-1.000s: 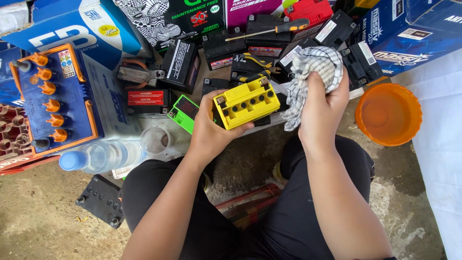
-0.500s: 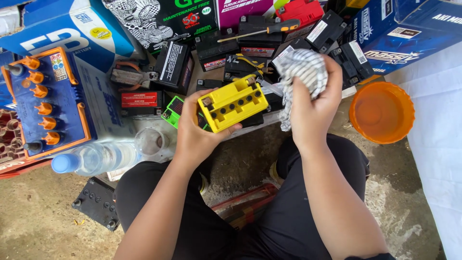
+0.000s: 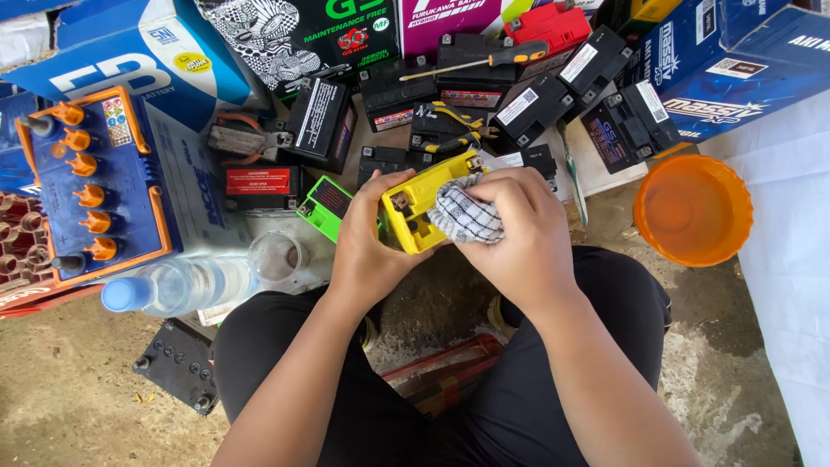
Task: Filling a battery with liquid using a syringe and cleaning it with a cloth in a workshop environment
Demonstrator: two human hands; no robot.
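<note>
The left hand (image 3: 367,246) grips the small yellow battery (image 3: 419,207), fingers closed round its left end, just above the knees. The right hand (image 3: 519,229) presses a checked rag (image 3: 465,216) against it, fingers closed. Hard rubbing could twist the battery loose onto the black batteries (image 3: 527,104) beyond, or snag the rag on a terminal.

Checked cloth (image 3: 467,216) now down against the tilted yellow battery (image 3: 419,212), no longer raised.
</note>
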